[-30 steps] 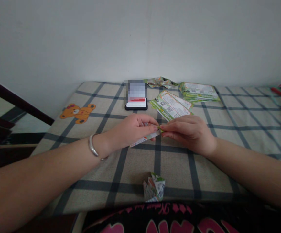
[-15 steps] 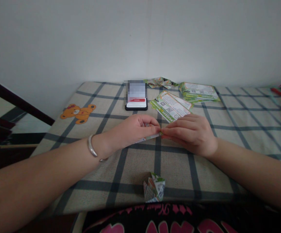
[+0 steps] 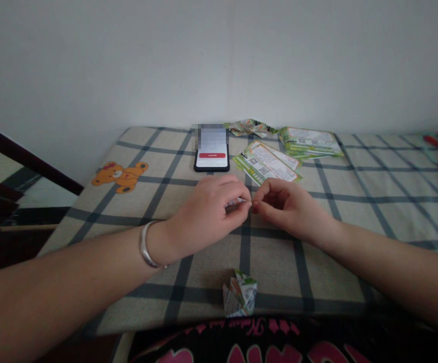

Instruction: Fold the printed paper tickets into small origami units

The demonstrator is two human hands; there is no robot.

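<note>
My left hand (image 3: 209,214), with a silver bangle on its wrist, and my right hand (image 3: 289,206) meet fingertip to fingertip over the middle of the checked cloth. Both pinch a small folded printed paper (image 3: 236,202), of which only a sliver shows between the fingers. A finished folded paper shape (image 3: 240,298), white and green, stands at the near edge of the cloth, just in front of my body.
A phone (image 3: 211,155) with a lit screen lies at the far middle. Loose green-and-white leaflets (image 3: 267,164) and a stack of them (image 3: 308,141) lie behind my right hand. Crumpled papers (image 3: 252,128) rest by the wall. The cloth (image 3: 373,191) bears a bear print (image 3: 119,175).
Both hands have lifted and turned inward. The paper strip that stuck out below my left hand is now nearly hidden in the fingers. My right hand's fingers have curled from flat to a pinch.
</note>
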